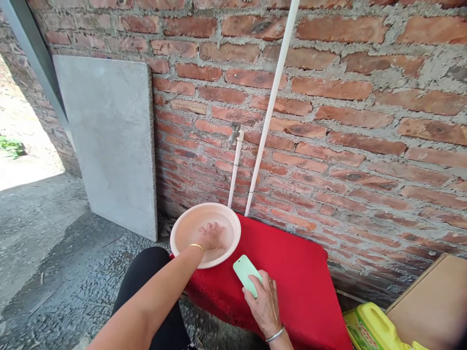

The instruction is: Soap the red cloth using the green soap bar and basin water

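Note:
My left hand (211, 236) reaches into a pale pink basin (175, 241), its fingers apart and partly in the water (226, 226). It holds nothing that I can see. A gold-coloured bangle circles that wrist. My right hand (265, 304) grips a mint-green oblong block (245, 272) by its near end, thumb on one side and fingers on the other. The block is flat on top, with rounded corners and a small dark hole at its far end; its underside is hidden. Both basin and block are over a red cloth (292, 262), the block just right of the basin.
Behind the cloth rises a brick wall (332, 90) with a tap (234, 133) and a long white pipe (272, 104). A grey slab (109, 141) leans at left over wet floor. At lower right are a yellow jug (374, 323) and a cardboard box (430, 301).

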The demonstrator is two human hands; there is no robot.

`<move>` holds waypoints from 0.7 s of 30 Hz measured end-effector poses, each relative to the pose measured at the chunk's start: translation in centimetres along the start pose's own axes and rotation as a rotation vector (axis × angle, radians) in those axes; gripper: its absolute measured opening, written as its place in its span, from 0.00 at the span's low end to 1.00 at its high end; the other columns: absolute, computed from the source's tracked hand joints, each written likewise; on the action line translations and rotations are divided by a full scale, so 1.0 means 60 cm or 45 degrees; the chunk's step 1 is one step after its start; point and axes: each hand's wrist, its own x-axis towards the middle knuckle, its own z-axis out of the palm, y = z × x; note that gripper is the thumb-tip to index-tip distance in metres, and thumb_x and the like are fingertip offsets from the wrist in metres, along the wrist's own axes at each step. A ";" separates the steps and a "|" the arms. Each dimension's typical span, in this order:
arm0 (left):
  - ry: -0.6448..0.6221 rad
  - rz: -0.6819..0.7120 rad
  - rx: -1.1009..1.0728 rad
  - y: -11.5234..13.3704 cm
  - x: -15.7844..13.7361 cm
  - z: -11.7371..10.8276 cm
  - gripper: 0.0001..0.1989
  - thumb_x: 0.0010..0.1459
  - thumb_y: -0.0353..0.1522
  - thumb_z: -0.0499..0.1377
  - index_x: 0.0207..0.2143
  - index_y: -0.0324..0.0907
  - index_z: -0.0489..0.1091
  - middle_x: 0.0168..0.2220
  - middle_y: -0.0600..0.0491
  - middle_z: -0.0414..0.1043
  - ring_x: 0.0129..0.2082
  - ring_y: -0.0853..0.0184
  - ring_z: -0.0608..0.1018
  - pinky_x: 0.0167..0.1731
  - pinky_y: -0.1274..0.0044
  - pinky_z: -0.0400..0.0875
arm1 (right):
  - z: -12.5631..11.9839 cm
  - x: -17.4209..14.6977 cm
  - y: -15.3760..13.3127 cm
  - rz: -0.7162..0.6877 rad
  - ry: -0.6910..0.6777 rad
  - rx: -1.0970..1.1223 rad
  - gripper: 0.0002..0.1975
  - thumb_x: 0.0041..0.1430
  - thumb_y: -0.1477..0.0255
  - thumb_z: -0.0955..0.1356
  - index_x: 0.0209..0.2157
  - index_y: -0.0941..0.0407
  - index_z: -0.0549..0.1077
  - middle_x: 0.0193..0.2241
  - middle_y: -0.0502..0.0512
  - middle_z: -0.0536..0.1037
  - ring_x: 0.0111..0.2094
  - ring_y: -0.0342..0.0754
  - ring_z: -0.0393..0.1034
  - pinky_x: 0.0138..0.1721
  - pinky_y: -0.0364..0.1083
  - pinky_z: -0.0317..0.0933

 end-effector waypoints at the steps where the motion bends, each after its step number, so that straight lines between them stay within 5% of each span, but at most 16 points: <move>1: -0.003 0.000 0.002 0.000 -0.001 -0.001 0.44 0.50 0.53 0.60 0.67 0.49 0.57 0.67 0.36 0.53 0.64 0.36 0.57 0.54 0.41 0.55 | 0.001 0.002 0.002 0.007 -0.016 -0.013 0.14 0.61 0.61 0.68 0.47 0.45 0.78 0.50 0.57 0.75 0.46 0.55 0.72 0.48 0.54 0.66; 11: -0.014 -0.005 -0.030 0.003 -0.004 -0.006 0.45 0.48 0.53 0.61 0.67 0.51 0.57 0.67 0.38 0.53 0.64 0.36 0.56 0.54 0.41 0.55 | -0.064 0.005 0.176 0.719 0.217 -0.200 0.33 0.63 0.46 0.55 0.45 0.56 0.79 0.39 0.66 0.75 0.40 0.64 0.73 0.33 0.57 0.65; 15: -0.003 -0.003 -0.032 0.003 -0.005 -0.006 0.44 0.48 0.52 0.61 0.66 0.50 0.58 0.66 0.37 0.54 0.63 0.36 0.57 0.54 0.42 0.55 | -0.046 0.006 0.125 0.524 0.266 -0.038 0.30 0.63 0.45 0.59 0.44 0.53 0.79 0.40 0.62 0.75 0.40 0.59 0.74 0.38 0.55 0.68; 21: -0.013 0.004 -0.007 0.004 -0.008 -0.008 0.43 0.49 0.52 0.60 0.67 0.51 0.57 0.66 0.38 0.53 0.64 0.37 0.57 0.54 0.42 0.56 | 0.003 -0.003 0.007 -0.011 0.053 0.051 0.13 0.62 0.59 0.68 0.46 0.45 0.78 0.49 0.56 0.75 0.46 0.55 0.73 0.46 0.54 0.68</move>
